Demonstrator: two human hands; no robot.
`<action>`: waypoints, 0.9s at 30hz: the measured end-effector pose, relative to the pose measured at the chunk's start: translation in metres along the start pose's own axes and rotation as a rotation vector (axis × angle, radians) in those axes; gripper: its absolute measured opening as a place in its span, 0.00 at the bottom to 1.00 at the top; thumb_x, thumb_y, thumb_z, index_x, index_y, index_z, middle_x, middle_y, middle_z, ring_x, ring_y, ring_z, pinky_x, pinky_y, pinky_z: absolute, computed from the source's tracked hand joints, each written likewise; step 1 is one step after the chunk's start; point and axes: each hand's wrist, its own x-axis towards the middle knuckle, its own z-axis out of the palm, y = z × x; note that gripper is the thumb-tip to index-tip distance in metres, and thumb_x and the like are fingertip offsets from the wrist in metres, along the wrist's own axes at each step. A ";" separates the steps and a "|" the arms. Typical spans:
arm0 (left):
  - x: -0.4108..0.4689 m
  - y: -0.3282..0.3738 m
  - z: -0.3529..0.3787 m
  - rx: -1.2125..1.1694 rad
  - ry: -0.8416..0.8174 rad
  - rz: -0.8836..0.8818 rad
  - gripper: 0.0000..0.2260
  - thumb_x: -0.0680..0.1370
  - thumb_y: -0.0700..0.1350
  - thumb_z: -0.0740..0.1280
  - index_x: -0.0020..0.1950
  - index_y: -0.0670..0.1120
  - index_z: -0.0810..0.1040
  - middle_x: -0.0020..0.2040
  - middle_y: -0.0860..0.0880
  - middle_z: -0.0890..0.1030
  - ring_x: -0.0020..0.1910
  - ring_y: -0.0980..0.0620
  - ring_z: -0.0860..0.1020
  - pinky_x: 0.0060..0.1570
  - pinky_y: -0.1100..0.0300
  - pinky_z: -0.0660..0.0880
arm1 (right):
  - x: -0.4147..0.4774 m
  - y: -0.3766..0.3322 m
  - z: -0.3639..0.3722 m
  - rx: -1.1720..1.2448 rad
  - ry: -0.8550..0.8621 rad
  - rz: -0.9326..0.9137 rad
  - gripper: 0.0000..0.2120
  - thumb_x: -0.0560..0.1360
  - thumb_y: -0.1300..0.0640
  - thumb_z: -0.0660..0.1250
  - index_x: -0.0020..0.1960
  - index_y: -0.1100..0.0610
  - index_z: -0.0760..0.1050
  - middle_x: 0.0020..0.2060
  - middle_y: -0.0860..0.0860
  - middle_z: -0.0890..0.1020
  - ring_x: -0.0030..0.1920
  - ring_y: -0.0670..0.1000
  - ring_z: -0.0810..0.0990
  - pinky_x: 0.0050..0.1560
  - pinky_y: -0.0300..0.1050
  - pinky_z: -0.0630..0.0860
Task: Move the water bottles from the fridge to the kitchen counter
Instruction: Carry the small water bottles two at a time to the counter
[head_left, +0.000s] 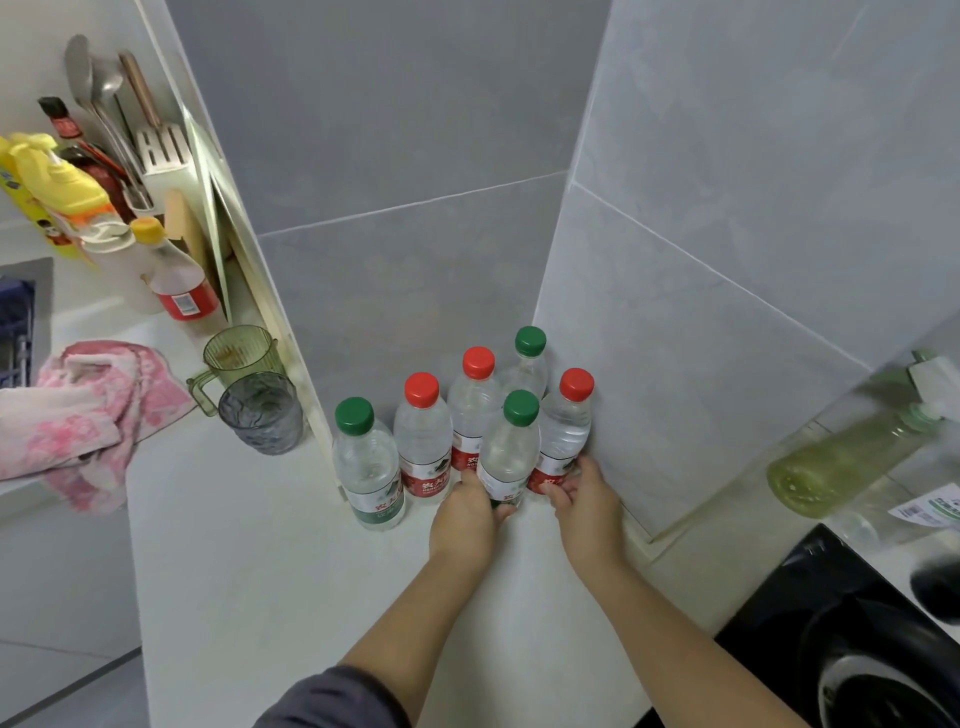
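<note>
Several clear water bottles with red or green caps stand upright on the white kitchen counter (270, 561), grouped in the tiled corner. My left hand (467, 519) grips the base of the nearest green-capped bottle (511, 447). Beside it, my right hand (584, 501) holds the base of a red-capped bottle (566, 421) next to the right wall. Another green-capped bottle (366, 462) stands at the left of the group, with two red-capped bottles (423, 436) between. A further green-capped bottle (530, 358) is at the back. No fridge is in view.
Two empty cups (260, 410) stand left of the bottles, with a pink towel (78, 421) beyond them. Sauce and detergent bottles (176, 275) line the far left by a utensil holder. A black stove (841, 634) and an oil bottle (852, 457) lie at right.
</note>
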 end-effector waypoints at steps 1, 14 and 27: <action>0.000 0.000 0.000 -0.005 0.001 0.003 0.23 0.77 0.51 0.69 0.65 0.40 0.67 0.60 0.42 0.79 0.59 0.43 0.78 0.52 0.54 0.74 | 0.001 -0.001 0.001 0.005 0.005 -0.004 0.16 0.73 0.64 0.73 0.59 0.63 0.74 0.39 0.50 0.79 0.40 0.51 0.79 0.42 0.41 0.70; 0.001 -0.007 -0.002 0.027 -0.016 0.007 0.22 0.77 0.52 0.69 0.64 0.40 0.67 0.56 0.42 0.81 0.55 0.42 0.79 0.47 0.54 0.73 | 0.008 -0.001 0.014 0.087 -0.053 0.053 0.13 0.74 0.65 0.71 0.55 0.62 0.72 0.42 0.57 0.81 0.43 0.59 0.82 0.49 0.57 0.79; -0.013 -0.022 0.001 -0.005 -0.016 0.021 0.25 0.78 0.57 0.64 0.66 0.40 0.66 0.61 0.42 0.76 0.59 0.41 0.76 0.52 0.52 0.72 | -0.014 0.011 0.006 0.143 -0.173 0.083 0.32 0.73 0.62 0.73 0.73 0.52 0.65 0.48 0.52 0.79 0.46 0.50 0.81 0.50 0.43 0.76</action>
